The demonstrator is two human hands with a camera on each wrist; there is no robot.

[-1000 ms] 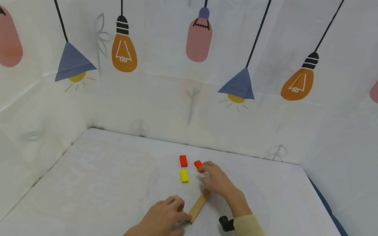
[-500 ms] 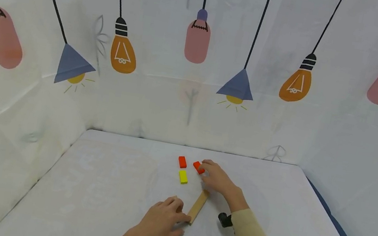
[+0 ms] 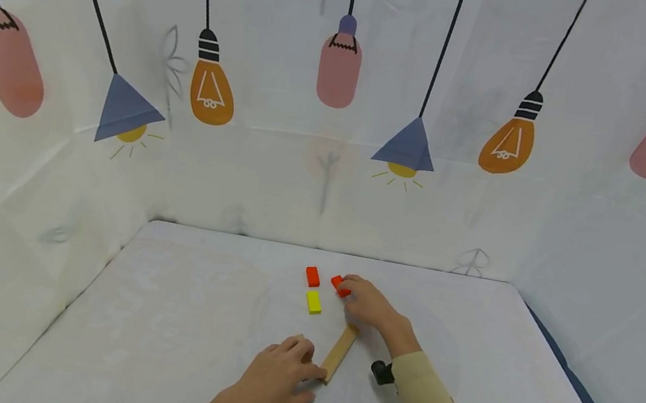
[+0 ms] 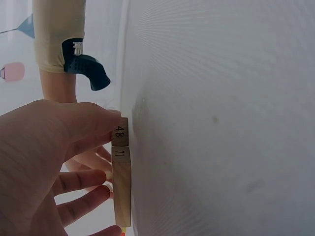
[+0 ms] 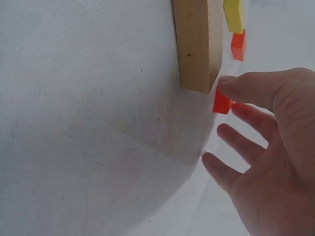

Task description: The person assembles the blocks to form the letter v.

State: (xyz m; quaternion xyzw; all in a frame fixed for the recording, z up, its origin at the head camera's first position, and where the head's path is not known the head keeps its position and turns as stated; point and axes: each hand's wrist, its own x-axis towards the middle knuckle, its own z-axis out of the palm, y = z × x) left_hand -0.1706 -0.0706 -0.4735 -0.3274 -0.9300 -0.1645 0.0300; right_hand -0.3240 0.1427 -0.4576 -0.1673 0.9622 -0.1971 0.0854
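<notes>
My left hand (image 3: 279,378) lies beside the near end of a narrow wooden strip (image 3: 340,353), a fingertip touching it. In the left wrist view the strip shows as two wooden blocks in line, one marked 48 (image 4: 119,132) and a longer one (image 4: 122,191); the thumb tip overlaps the first, the other fingers are spread. Past the strip's far end, my right hand (image 3: 371,306) pinches a red block (image 5: 223,101) between thumb and index finger, its other fingers extended. Left of it lie another red block (image 3: 313,277) and a yellow block (image 3: 314,302).
A white-covered table (image 3: 171,318) spreads around the blocks. White sheeting (image 3: 275,180) printed with lamps and bulbs stands behind and at the sides. A black device (image 3: 382,373) sits at the right sleeve's wrist.
The right hand's fingers have closed slightly in on the red block, which stays in nearly the same place. The left hand, the strip and the other blocks hold still.
</notes>
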